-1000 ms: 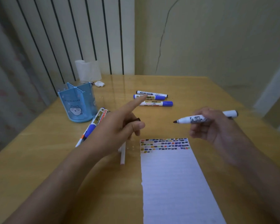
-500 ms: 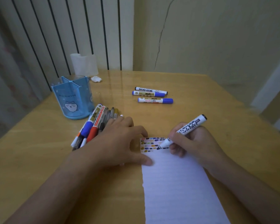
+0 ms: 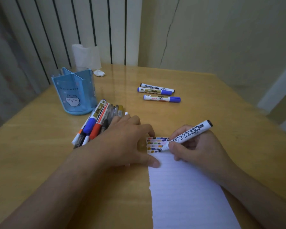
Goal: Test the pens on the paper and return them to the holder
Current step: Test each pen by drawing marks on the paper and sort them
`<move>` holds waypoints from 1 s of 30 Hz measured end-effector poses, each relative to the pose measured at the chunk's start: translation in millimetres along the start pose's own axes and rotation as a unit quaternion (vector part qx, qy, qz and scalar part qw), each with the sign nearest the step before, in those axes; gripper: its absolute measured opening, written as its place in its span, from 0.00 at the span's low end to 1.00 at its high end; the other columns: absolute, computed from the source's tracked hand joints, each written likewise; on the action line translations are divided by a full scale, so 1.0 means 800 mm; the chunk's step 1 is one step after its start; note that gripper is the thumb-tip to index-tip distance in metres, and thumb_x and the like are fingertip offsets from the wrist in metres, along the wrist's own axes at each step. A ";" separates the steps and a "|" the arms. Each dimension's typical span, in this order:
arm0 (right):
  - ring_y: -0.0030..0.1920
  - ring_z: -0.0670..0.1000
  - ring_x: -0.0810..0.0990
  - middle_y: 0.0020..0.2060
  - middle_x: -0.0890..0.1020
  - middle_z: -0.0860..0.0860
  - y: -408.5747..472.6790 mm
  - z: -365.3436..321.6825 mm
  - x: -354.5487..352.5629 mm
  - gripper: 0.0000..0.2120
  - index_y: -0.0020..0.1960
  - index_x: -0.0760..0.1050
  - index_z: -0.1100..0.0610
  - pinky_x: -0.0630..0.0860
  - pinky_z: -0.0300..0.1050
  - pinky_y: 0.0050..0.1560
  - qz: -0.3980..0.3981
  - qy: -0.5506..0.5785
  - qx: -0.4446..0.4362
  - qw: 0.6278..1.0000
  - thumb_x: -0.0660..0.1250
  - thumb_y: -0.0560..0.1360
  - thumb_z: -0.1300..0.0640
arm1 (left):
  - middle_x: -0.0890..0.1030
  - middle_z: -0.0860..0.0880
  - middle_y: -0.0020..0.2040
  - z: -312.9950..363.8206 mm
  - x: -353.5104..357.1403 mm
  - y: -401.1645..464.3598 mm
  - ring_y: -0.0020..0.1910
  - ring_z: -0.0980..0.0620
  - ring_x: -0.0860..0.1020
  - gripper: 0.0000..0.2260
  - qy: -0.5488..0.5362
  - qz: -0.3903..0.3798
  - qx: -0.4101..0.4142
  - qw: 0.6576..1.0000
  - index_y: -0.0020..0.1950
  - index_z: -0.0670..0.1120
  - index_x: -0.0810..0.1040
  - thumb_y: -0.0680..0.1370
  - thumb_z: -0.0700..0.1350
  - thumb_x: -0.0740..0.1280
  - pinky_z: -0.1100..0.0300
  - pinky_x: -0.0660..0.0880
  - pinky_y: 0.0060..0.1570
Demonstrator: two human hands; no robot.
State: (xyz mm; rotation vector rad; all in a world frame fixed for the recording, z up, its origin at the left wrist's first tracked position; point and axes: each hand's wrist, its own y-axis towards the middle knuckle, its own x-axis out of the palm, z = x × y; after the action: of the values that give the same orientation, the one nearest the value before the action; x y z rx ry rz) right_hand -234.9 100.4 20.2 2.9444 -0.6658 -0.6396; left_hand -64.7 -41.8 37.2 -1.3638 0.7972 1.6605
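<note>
Right hand (image 3: 195,151) clamped round black marker (image 3: 186,136), uncapped tip down on paper (image 3: 185,192) at bottom row of colour swatches (image 3: 157,144), prob. adding next test mark. Left hand (image 3: 122,142) flat, fingers spread, thumb pinning paper's left edge to stop it sliding. Untested-looking pile of pens (image 3: 96,124) just beside left hand; three markers (image 3: 158,93) set apart further back. Blue holder (image 3: 74,93) w/ dividers standing behind pile, awaiting returns.

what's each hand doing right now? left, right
Left hand: open, fingers flat, pressing down the paper at its left edge.
Right hand: grips the marker, tip on the paper.
</note>
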 end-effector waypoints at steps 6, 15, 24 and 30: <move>0.31 0.52 0.83 0.29 0.83 0.55 0.000 0.002 -0.001 0.04 0.43 0.80 0.57 0.76 0.42 0.33 -0.002 -0.022 -0.004 1.000 0.74 0.74 0.64 | 0.66 0.58 0.53 0.002 -0.002 0.001 0.53 0.58 0.61 0.34 0.004 -0.012 -0.001 1.000 0.69 0.65 0.66 0.66 0.76 0.64 0.58 0.58 0.52; 0.33 0.55 0.85 0.30 0.84 0.54 0.001 0.001 -0.001 0.05 0.42 0.80 0.55 0.81 0.55 0.39 0.001 -0.048 -0.009 0.999 0.74 0.73 0.63 | 0.67 0.58 0.54 0.002 -0.002 0.001 0.54 0.57 0.62 0.35 0.001 -0.015 -0.002 1.000 0.69 0.65 0.66 0.66 0.75 0.64 0.58 0.59 0.51; 0.33 0.55 0.85 0.31 0.84 0.54 0.001 0.003 0.000 0.05 0.42 0.80 0.54 0.80 0.54 0.38 0.002 -0.044 -0.011 0.999 0.74 0.73 0.62 | 0.68 0.58 0.56 0.002 -0.002 0.002 0.55 0.57 0.63 0.35 0.000 -0.019 -0.002 1.000 0.69 0.65 0.65 0.66 0.76 0.64 0.58 0.59 0.52; 0.33 0.53 0.84 0.30 0.84 0.55 0.001 0.004 0.000 0.07 0.41 0.80 0.51 0.78 0.51 0.34 0.002 -0.030 -0.008 1.000 0.74 0.74 0.61 | 0.68 0.58 0.53 0.002 -0.002 0.001 0.54 0.57 0.63 0.34 0.000 -0.012 0.000 1.000 0.69 0.65 0.66 0.66 0.76 0.64 0.58 0.59 0.52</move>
State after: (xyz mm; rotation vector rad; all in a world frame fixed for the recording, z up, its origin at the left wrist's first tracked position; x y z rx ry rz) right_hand -236.4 99.8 17.6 2.9191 -0.6690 -0.7312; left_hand -66.1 -41.2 39.2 -1.3689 0.7778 1.6425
